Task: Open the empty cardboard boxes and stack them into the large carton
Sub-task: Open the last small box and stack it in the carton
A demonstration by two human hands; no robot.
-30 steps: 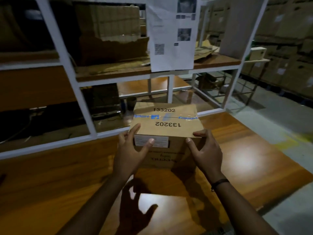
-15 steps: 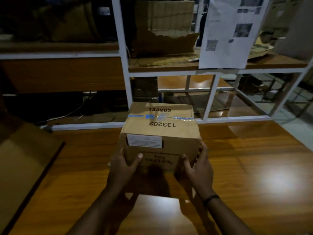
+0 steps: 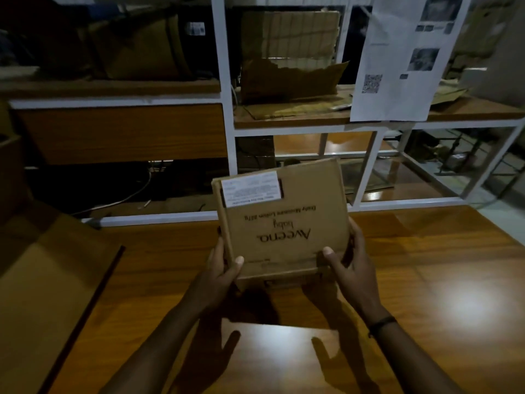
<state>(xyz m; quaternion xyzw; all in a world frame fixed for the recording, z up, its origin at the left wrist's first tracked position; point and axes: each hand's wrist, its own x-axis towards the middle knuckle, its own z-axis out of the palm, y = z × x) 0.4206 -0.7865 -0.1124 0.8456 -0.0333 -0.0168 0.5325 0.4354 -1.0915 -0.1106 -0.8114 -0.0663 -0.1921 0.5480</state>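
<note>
box (image 3: 284,220): "Aveeno baby", "Daily Moisture Lotion", upside down | sheet (image 3: 397,89): QR code

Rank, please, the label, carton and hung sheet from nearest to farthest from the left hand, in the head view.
1. label, on the held box.
2. carton, left on the table.
3. sheet, upper right, on the shelf.

- The small brown cardboard box (image 3: 287,223) is plain matt board with dark print.
- The white rectangular paper label (image 3: 251,188) stuck on it is smooth and faintly shiny.
- The orange-brown wooden tabletop (image 3: 443,280) is varnished and glossy, throwing back a bright patch of light.
- The large brown cardboard carton (image 3: 51,294) is matt and smooth.
- The white shelf frame (image 3: 225,109) looks like smooth painted metal.
- The torn brown cardboard sheet (image 3: 289,81) shows a rough ragged edge and ribbed corrugation.
- The white printed paper sheet (image 3: 397,66) is matt.
</note>
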